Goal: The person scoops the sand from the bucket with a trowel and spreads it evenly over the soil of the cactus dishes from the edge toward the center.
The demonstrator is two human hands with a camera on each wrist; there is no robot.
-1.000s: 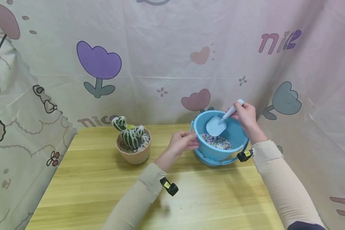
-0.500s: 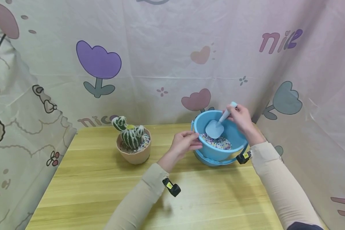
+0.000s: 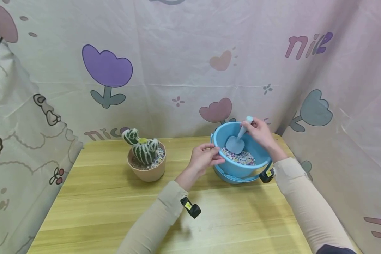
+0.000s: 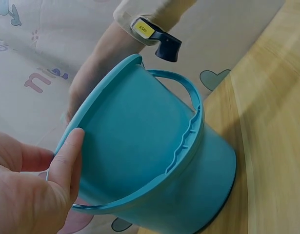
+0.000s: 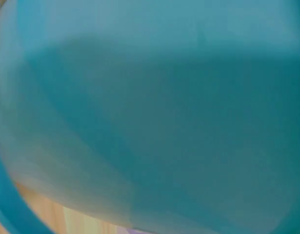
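1. Fingers of my right hand point(image 3: 261, 133) are curled round the handle of the small blue shovel point(image 3: 237, 141), which I hold inside the blue bucket point(image 3: 241, 167) with its blade tip down on the coloured pebbles point(image 3: 241, 158).
2. My left hand point(image 3: 204, 157) pinches the bucket's near rim; the left wrist view shows my thumb point(image 4: 67, 161) lying against the outside wall just under the lip, so the bucket is steadied and seems tipped a little toward me.
3. My right wrist view is filled with blurred blue bucket wall and tells me nothing more.
4. The bucket stands at the back right of the wooden table point(image 3: 114, 211); the potted cactus point(image 3: 144, 155) sits well apart to its left, with pebbles already around its base.
5. I judge this to be the scooping step: the blade touches the pebbles but carries no load yet.
6. The next move calls for pushing the blade under the pebbles, lifting it level so none spill, and keeping the left-hand pinch firm against the push.
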